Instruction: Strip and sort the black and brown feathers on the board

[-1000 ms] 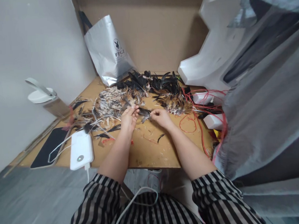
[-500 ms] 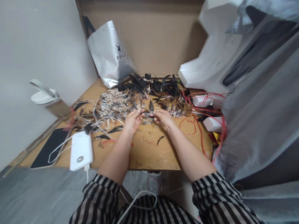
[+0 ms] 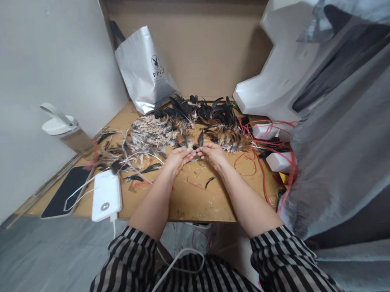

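Observation:
My left hand [image 3: 180,159] and my right hand [image 3: 212,153] meet, fingertips almost touching, over the middle of the table. Pale brownish feathers [image 3: 186,141] rise from the pinched fingers of my left hand. A small dark feather [image 3: 200,139] stands up at the closed thumb and fingers of my right hand. Just behind the hands lie a heap of pale, speckled feathers [image 3: 151,132], a row of long black feathers [image 3: 214,113] and a clump of brown feathers [image 3: 233,137]. The quill ends between my fingers are too small to make out.
A silver bag [image 3: 144,73] leans at the back left. On the left are a lidded cup [image 3: 76,139], a phone [image 3: 66,192] and a white power bank [image 3: 106,195] with cables. Red cords [image 3: 262,176] and white blocks [image 3: 280,162] lie right, beside a grey cloth [image 3: 348,161].
My left hand has shifted slightly right, its fingertips now closer to those of my right hand. The dark feather at my right hand has moved a little right.

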`<state>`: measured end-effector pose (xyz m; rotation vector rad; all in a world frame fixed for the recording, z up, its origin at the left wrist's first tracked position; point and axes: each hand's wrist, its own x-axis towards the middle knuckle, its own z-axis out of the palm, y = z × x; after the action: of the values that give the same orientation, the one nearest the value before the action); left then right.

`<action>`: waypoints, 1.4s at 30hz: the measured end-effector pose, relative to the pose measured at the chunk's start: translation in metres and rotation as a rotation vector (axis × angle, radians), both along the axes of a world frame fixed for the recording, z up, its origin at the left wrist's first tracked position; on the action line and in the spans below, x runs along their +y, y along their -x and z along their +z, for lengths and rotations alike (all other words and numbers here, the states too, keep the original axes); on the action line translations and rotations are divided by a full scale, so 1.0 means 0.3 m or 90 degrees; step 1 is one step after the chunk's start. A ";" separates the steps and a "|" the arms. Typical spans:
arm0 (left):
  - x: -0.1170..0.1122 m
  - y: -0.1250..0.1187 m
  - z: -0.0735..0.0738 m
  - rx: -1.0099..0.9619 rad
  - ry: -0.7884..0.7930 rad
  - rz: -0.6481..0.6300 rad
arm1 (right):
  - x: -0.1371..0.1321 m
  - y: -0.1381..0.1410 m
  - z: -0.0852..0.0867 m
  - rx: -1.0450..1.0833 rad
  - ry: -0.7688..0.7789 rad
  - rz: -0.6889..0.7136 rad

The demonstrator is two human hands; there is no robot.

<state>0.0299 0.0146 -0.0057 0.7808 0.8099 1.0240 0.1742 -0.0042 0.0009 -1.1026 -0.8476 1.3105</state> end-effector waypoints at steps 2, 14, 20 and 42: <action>-0.002 -0.001 -0.001 0.023 -0.009 0.019 | 0.001 -0.004 0.000 -0.001 0.011 -0.028; -0.028 -0.001 0.043 -0.109 0.042 -0.049 | -0.018 0.022 0.013 0.008 -0.060 0.015; -0.039 0.001 0.063 -0.133 0.112 -0.083 | -0.016 0.029 0.004 -0.058 -0.086 0.043; -0.022 -0.027 0.024 0.067 -0.107 0.062 | -0.020 0.038 0.011 -0.080 -0.052 -0.037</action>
<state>0.0380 0.0081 0.0015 0.9524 0.8666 1.1551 0.1629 -0.0101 0.0043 -1.1457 -0.9476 1.1581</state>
